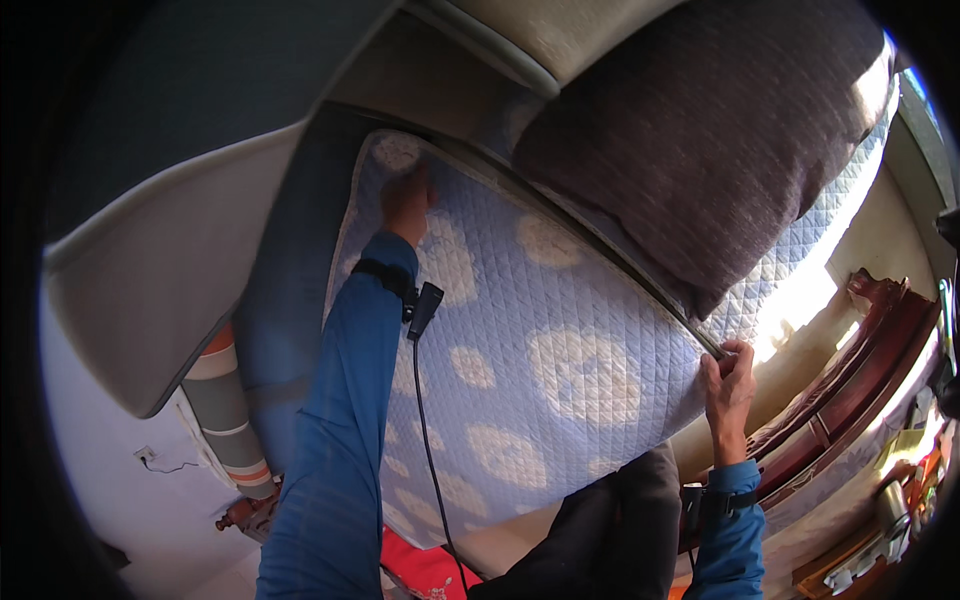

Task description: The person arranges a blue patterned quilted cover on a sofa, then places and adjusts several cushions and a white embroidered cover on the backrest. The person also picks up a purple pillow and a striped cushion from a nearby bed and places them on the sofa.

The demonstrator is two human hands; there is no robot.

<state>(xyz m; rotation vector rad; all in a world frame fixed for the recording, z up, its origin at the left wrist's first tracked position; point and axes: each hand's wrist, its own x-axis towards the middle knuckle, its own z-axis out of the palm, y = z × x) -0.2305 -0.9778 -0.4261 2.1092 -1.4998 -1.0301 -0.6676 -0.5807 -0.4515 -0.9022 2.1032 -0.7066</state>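
A blue quilted pad with pale floral patches is spread out before me over a seat. My left hand reaches to its far left corner and rests on or just above the cloth; its fingers are blurred. At the pad's right corner, my right hand pinches the edge by a dark seam between cushions. A large dark brown cushion lies beyond the seam, partly on more of the quilted cloth. Both forearms wear black straps; a small black device with a cable hangs at the left wrist.
A grey-brown cushion or panel rises at the left, beside a striped rolled fabric. Dark red carved wooden furniture stands at the right. A red patterned cloth lies below. A wall outlet has a cord plugged in.
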